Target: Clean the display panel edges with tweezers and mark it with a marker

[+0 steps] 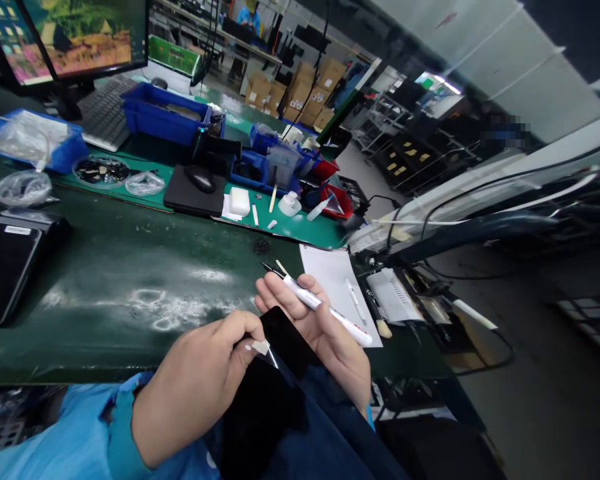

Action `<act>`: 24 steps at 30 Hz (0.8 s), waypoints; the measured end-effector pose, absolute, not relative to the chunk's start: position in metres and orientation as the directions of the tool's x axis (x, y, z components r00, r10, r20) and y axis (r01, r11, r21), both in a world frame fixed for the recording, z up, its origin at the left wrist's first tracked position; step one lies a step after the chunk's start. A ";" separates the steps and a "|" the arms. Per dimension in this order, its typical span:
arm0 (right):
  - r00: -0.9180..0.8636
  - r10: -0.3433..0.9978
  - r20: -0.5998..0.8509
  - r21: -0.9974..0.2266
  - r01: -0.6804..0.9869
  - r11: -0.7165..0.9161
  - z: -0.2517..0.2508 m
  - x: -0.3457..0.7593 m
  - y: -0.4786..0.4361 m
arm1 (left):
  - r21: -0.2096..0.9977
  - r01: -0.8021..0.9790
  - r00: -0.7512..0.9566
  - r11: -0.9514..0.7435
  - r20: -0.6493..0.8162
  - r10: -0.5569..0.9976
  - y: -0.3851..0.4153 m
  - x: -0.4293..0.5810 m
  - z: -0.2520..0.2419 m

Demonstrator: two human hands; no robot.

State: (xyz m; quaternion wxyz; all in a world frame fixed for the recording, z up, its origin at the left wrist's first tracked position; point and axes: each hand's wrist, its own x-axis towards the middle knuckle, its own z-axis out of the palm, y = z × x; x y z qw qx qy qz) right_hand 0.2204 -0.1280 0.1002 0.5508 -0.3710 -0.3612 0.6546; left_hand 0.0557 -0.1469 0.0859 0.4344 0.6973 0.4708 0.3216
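Hands over a workbench (130, 313)
A marker pen (320, 307) lies in the right hand (325, 327), with the left hand (195, 387) just beside it; a sheet of paper (337, 287) lies to the right, bins (163, 113) behind.

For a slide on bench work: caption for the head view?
Left hand holds a small white tab beside a black panel; right hand holds a white pen.

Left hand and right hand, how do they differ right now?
The left hand is a closed fist pinching a small white tab, while the right hand is half open, holding a white pen. Both hands are beside a black panel.
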 end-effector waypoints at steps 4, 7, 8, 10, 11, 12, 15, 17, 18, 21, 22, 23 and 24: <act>-0.124 0.992 -0.031 -0.868 -0.488 -0.088 0.107 0.219 -0.128 | 0.900 0.369 0.355 -0.231 0.093 0.930 -0.143 0.055 0.092; -0.121 0.993 0.015 -0.874 -0.483 -0.046 0.115 0.218 -0.129 | 0.877 0.376 0.353 -0.299 0.162 0.921 -0.142 0.054 0.098; -0.120 0.992 0.026 -0.877 -0.479 -0.035 0.117 0.218 -0.129 | 0.870 0.380 0.352 -0.315 0.179 0.919 -0.142 0.054 0.100; -0.125 0.991 0.050 -0.879 -0.477 -0.016 0.122 0.218 -0.130 | 0.861 0.385 0.354 -0.333 0.196 0.915 -0.144 0.053 0.103; -0.128 0.990 0.060 -0.877 -0.480 -0.009 0.123 0.217 -0.130 | 0.858 0.387 0.355 -0.337 0.199 0.914 -0.145 0.053 0.104; -0.135 0.989 0.067 -0.875 -0.484 -0.007 0.124 0.217 -0.131 | 0.856 0.391 0.353 -0.338 0.199 0.914 -0.146 0.053 0.105; -0.151 0.986 0.068 -0.862 -0.507 -0.018 0.126 0.214 -0.135 | 0.854 0.399 0.355 -0.334 0.192 0.915 -0.150 0.051 0.108; -0.142 0.989 0.038 -0.849 -0.526 -0.043 0.128 0.213 -0.138 | 0.854 0.411 0.364 -0.319 0.168 0.916 -0.152 0.049 0.111; -0.134 0.991 0.021 -0.842 -0.537 -0.055 0.129 0.212 -0.139 | 0.853 0.418 0.370 -0.312 0.153 0.916 -0.153 0.048 0.112; -0.106 0.994 -0.013 -0.823 -0.564 -0.071 0.129 0.209 -0.142 | 0.849 0.437 0.384 -0.297 0.123 0.915 -0.154 0.047 0.115; -0.101 0.995 -0.016 -0.818 -0.571 -0.071 0.129 0.209 -0.142 | 0.849 0.438 0.385 -0.297 0.122 0.915 -0.154 0.047 0.116; -0.093 0.995 -0.020 -0.815 -0.575 -0.071 0.128 0.209 -0.142 | 0.850 0.439 0.388 -0.292 0.114 0.915 -0.153 0.047 0.116; -0.087 0.996 -0.028 -0.814 -0.577 -0.073 0.127 0.208 -0.142 | 0.851 0.441 0.389 -0.285 0.105 0.915 -0.153 0.047 0.116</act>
